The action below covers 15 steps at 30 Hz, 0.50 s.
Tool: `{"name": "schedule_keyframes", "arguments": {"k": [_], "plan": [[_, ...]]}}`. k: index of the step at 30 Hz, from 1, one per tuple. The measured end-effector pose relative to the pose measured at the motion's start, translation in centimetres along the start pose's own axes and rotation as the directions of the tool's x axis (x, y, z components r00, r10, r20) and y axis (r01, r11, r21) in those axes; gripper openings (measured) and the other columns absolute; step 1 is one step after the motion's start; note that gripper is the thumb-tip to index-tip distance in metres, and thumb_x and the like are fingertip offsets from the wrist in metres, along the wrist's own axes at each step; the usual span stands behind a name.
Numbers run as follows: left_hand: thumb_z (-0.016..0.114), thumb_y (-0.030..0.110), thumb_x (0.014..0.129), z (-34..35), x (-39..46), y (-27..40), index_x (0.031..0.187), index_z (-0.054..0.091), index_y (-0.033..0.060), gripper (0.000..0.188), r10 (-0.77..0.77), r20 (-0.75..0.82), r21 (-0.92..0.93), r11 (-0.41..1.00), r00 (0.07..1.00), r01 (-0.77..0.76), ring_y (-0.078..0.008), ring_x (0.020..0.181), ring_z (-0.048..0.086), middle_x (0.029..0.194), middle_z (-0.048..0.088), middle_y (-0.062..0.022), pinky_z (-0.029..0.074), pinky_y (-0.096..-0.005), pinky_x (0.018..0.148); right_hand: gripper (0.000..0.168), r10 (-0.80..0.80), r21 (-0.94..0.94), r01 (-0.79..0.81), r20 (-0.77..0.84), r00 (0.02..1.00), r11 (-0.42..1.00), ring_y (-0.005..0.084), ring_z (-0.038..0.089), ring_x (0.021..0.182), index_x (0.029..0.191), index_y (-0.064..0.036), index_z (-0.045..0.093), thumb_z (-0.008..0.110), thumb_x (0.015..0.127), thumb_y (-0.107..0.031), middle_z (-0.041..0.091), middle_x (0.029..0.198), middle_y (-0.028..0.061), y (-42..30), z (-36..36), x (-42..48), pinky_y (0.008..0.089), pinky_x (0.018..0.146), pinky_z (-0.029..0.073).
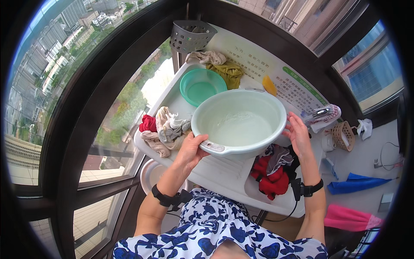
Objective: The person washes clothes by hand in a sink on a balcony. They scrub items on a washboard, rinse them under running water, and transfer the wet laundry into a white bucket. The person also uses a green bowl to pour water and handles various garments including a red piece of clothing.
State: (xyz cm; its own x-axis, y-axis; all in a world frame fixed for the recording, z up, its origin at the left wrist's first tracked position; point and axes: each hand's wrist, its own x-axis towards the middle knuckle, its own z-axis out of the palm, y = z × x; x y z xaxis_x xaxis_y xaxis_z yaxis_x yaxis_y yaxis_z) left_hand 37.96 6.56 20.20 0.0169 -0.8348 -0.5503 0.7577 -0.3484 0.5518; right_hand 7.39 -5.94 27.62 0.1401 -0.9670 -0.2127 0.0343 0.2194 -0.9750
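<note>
A large pale green plastic basin (241, 147) is in front of me over the white laundry sink (216, 171). Ripples and glints inside it look like clear water. My left hand (193, 149) grips its near-left rim beside a handle tab, thumb on top. At the right side, my right hand (298, 134) holds the rim, its fingers partly spread and some tips hidden by the basin. Below the right hand lie red and dark clothes (271, 176) in the sink's hollow. Left of the basin is a pile of light cloths and socks (168, 128), with a red cloth (148, 123).
A small green basin (202, 85), an olive cloth (229, 74) and a grey basket (192, 35) stand behind. A yellow object (269, 85) and a scrubbing brush (325, 113) lie along the back. To the right are a tan basket (343, 136) and a blue umbrella (357, 184).
</note>
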Motion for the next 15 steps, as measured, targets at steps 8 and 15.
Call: {"name": "schedule_keyframes", "arguments": {"k": [8, 15], "plan": [[0.054, 0.012, 0.087, 0.6, 0.8, 0.4, 0.119, 0.042, -0.0006, 0.037, -0.003, 0.074, -0.064, 0.998, 0.997, 0.007, -0.0276, 0.097, 0.06, 0.112, 0.054, -0.0145, 0.053, -0.0493, 0.082, 0.041, 0.192, -0.059, -0.194, -0.044, 0.98, 0.979, 0.0183, 0.059, 0.087, 0.122, 0.005, 0.043, 0.055, 0.088, -0.015, 0.051, 0.115, 0.0131, 4.7, -4.8, -4.6, 0.0303, 0.071, 0.05], [0.05, 0.012, 0.089, 3.2, 1.7, 1.7, 0.118, 0.039, -0.0048, 0.035, 0.0, 0.071, -0.236, 0.972, 0.998, 0.016, -0.0347, 0.101, 0.058, 0.112, 0.052, -0.0206, 0.049, -0.057, 0.083, 0.027, 0.262, 0.013, -0.262, -0.104, 0.959, 0.965, 0.018, 0.06, 0.081, 0.111, 0.002, 0.052, 0.056, 0.087, -0.01, 0.056, 0.105, 0.0102, 7.7, -7.3, -7.5, 0.0306, 0.069, 0.05]]}}
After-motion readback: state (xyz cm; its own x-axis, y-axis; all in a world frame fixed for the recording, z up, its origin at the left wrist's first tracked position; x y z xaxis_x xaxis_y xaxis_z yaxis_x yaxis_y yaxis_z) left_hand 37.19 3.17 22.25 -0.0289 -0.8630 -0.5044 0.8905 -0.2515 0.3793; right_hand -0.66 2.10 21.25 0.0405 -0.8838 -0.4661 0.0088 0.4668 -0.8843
